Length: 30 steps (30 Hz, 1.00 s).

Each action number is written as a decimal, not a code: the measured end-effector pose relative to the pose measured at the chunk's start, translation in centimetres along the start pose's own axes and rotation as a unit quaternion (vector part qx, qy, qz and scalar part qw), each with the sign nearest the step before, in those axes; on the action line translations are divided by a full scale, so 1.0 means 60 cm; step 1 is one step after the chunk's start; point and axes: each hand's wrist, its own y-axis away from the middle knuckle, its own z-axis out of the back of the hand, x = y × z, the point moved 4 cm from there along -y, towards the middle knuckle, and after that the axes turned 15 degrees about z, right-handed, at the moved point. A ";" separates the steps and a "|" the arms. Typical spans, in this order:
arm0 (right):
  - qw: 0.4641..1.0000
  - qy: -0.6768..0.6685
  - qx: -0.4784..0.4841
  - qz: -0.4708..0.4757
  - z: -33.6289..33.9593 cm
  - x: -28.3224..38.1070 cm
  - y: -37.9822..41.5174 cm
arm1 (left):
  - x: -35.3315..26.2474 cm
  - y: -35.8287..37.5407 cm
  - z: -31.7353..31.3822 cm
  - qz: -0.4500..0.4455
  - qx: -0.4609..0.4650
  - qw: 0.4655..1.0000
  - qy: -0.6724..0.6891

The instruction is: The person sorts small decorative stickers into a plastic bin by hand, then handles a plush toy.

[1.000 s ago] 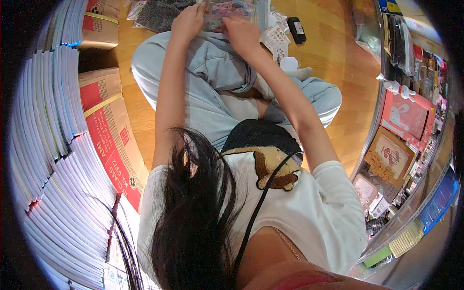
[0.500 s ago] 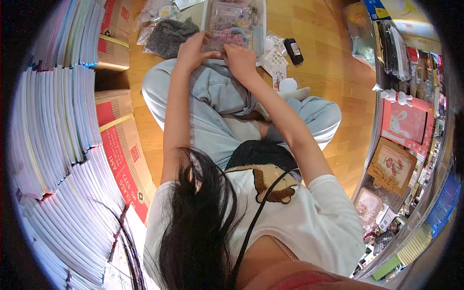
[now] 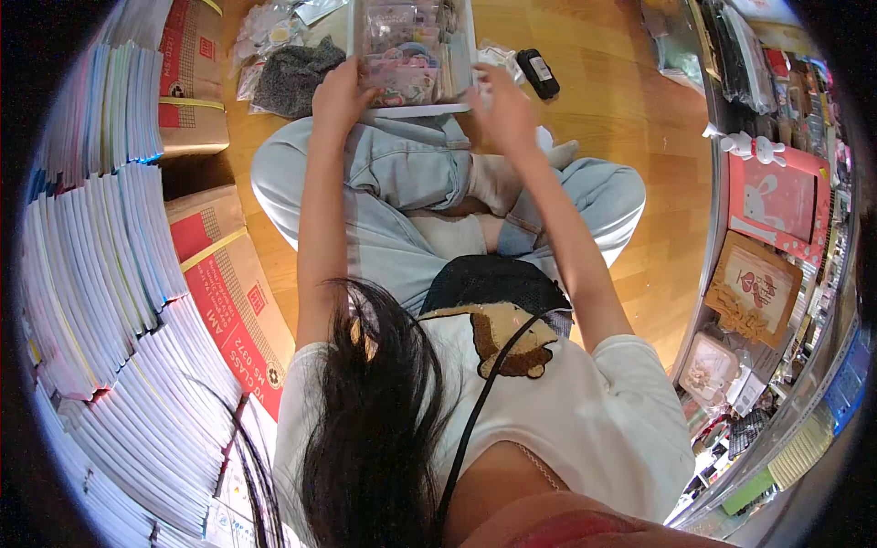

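A shallow white tray (image 3: 406,111) lies on the floor just beyond my crossed legs. Packed inside are clear packets, among them a packet with pink and colourful small items (image 3: 405,84). My left hand (image 3: 338,99) grips the tray's near left corner, thumb over the rim and fingers along the outer side. Beside the near right corner is my right hand (image 3: 504,108), blurred, its fingers apart and pointing at the tray's right wall. A crumpled dark grey cloth (image 3: 297,80) lies left of my left hand.
Clear plastic packets (image 3: 269,32) lie behind the cloth. A black labelled object (image 3: 537,75) rests on the floor at the right. Stacks of thin books (image 3: 100,210) and red-and-brown cartons (image 3: 233,292) line my left; a crowded shelf with a pink rabbit frame (image 3: 781,201) runs along my right.
My hands have moved apart from the packets inside the tray to its two sides. More of the tray and its contents shows. The whole view has shifted slightly.
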 end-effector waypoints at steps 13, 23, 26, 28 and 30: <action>0.922 0.236 0.269 -0.151 -0.023 -0.152 0.108 | 0.009 -0.003 -0.005 -0.016 0.009 0.998 0.058; 0.908 -0.304 0.010 -0.288 0.033 -0.190 0.108 | 0.003 0.000 0.001 0.003 0.016 0.999 0.046; 0.884 -0.375 -0.025 -0.277 0.051 -0.170 0.094 | 0.010 -0.003 -0.008 0.006 0.026 0.998 0.052; 0.882 -0.380 -0.032 -0.278 0.064 -0.143 0.076 | 0.015 -0.004 -0.010 0.004 0.025 0.998 0.056; 0.879 -0.385 -0.047 -0.277 0.072 -0.100 0.054 | 0.012 -0.002 -0.009 0.004 0.024 0.998 0.054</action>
